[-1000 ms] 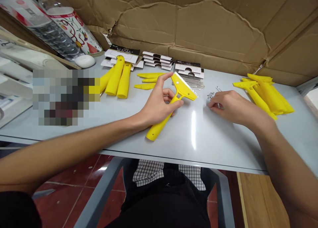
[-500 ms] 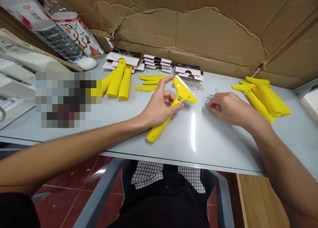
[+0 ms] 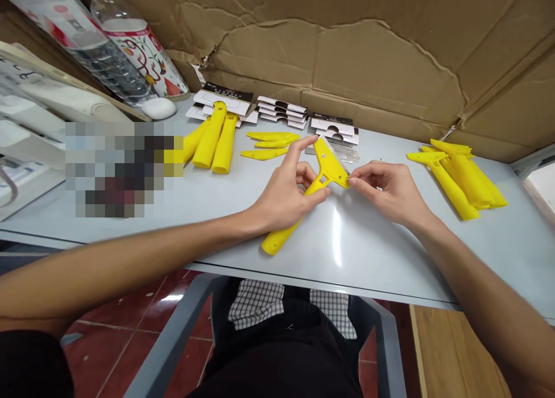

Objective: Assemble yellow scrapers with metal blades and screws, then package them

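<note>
My left hand (image 3: 288,190) is closed around a yellow scraper (image 3: 332,164) at its neck, index finger stretched to the top end of its head. A thin metal blade (image 3: 336,149) lies along the scraper's far edge. One screw (image 3: 324,155) sits in the upper hole of the head. At the head's lower right corner, my right hand (image 3: 388,190) pinches a small screw (image 3: 349,179), mostly covered by the fingertips. Loose blades (image 3: 347,153) lie behind the scraper, and yellow cover strips (image 3: 264,154) rest to the left of it.
Yellow scraper handles (image 3: 466,178) are piled at the right. More yellow handles (image 3: 224,146) lie at the left beside stacked printed cards (image 3: 281,111). Bottles (image 3: 143,56) and a white mouse (image 3: 158,107) stand at the back left. Cardboard (image 3: 329,51) walls off the table's rear.
My right hand has moved left from the small pile of screws to the scraper's head, fingers pinched. The left hand keeps its hold on the scraper.
</note>
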`<state>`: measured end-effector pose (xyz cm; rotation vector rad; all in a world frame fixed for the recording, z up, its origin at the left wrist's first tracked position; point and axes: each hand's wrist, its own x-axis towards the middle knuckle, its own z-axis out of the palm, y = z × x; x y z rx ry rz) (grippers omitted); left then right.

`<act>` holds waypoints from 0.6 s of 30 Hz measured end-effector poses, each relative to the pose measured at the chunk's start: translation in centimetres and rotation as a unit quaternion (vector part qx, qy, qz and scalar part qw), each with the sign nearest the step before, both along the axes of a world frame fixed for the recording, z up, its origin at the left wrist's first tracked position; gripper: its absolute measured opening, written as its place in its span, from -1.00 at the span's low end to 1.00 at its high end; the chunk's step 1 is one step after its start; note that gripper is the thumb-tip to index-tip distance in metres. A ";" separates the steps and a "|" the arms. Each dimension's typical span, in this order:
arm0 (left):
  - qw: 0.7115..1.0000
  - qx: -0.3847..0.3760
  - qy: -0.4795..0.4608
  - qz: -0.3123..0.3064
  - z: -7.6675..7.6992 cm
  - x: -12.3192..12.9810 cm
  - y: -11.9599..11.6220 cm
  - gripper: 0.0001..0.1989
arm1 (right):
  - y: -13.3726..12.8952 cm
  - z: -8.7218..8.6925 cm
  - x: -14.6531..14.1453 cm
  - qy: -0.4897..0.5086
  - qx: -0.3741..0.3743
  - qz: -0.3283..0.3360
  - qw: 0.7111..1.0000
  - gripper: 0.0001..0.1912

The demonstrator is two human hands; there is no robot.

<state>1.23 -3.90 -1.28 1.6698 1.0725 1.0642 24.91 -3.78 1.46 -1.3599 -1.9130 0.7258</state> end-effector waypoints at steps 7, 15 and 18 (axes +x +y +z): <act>0.999 -0.030 0.003 -0.034 -0.1 0.3 -0.5 -0.08 | 0.2 -0.2 -0.2 -0.034 0.016 -0.016 0.999 -0.85; 0.999 -0.040 0.004 -0.037 -0.2 0.3 -0.3 -0.07 | 0.1 -0.7 -0.7 -0.040 0.075 -0.001 0.996 -0.87; 0.998 -0.041 0.002 -0.041 -0.4 0.3 -0.1 -0.06 | 0.0 -0.9 -0.7 -0.074 0.156 0.023 0.985 -0.87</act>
